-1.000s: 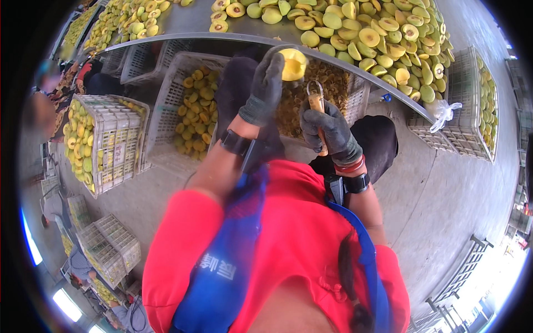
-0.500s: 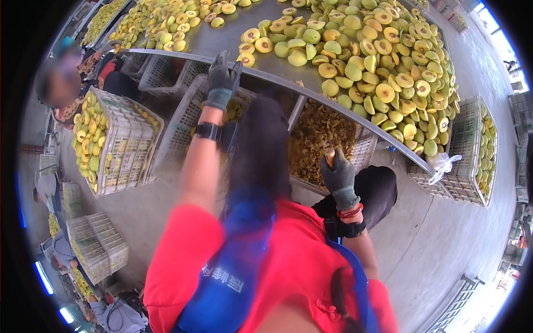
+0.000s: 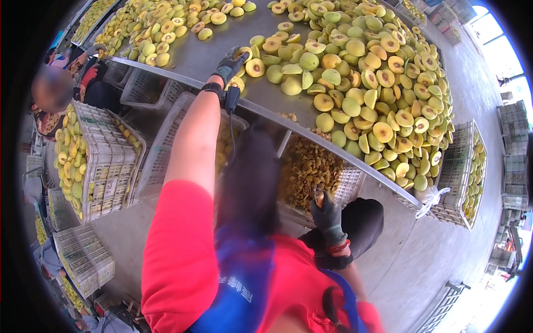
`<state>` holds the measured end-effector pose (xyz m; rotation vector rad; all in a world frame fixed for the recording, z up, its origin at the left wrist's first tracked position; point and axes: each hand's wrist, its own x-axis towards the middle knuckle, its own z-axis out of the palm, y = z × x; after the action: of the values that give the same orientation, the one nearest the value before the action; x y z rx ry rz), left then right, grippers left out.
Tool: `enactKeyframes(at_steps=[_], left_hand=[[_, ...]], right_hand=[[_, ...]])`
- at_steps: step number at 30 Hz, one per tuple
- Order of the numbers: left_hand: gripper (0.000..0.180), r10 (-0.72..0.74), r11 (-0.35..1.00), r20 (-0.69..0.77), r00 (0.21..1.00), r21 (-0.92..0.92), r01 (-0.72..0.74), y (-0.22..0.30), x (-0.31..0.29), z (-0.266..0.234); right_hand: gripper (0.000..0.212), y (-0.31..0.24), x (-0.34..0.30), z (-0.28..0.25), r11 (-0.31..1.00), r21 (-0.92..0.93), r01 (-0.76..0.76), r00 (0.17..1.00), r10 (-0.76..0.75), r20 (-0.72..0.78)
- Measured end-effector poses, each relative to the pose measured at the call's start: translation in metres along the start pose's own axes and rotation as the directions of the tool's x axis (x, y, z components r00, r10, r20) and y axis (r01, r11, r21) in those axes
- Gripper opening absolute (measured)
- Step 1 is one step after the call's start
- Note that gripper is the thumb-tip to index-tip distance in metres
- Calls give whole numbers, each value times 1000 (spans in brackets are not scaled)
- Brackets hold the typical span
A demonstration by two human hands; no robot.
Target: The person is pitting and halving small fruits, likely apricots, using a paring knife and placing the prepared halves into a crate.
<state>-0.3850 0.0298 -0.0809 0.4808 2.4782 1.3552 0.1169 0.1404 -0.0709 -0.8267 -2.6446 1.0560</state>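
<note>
My left hand (image 3: 229,65), in a dark grey glove, reaches over the metal table's near edge. Its fingers curl against a halved yellow-green stone fruit (image 3: 243,53) at the left side of a large heap (image 3: 361,83); the palm side is hidden. Another fruit half (image 3: 255,67) lies just right of that hand. Low beside my right knee, my gloved right hand (image 3: 326,213) is closed around a short tool with a brownish handle (image 3: 318,198); its working end is hard to make out. Below the table edge sits a crate of brown scraps (image 3: 311,172) near that hand.
The metal table edge (image 3: 333,147) runs diagonally ahead of me. More fruit (image 3: 161,33) lies at the far left. Filled crates stand left (image 3: 105,161) and right (image 3: 458,172). A white plastic bag (image 3: 432,198) hangs at the table corner. Another person (image 3: 55,91) sits at left.
My left hand has moved from just off the table's edge onto the fruit at the heap's left side. My right hand stays low with the tool. The whole view has shifted slightly.
</note>
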Motion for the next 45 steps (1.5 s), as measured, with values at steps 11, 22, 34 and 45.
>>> enactKeyframes(at_steps=[11,22,34,45], left_hand=[[70,126,988,325,937,39,-147,59,-58,106],[51,506,858,89,858,-155,-490,126,-134,78],[36,363,779,321,875,-619,-97,188,-322,61],[35,555,752,18,831,-438,-493,171,-356,94]], right_hand=[[23,-1,6,14,997,38,74,992,-77,99],[16,-3,-9,-12,974,225,39,999,-30,-43],[20,-93,-2,-64,861,506,50,994,7,-111],[13,-82,-19,-52,803,585,112,994,-89,-67]])
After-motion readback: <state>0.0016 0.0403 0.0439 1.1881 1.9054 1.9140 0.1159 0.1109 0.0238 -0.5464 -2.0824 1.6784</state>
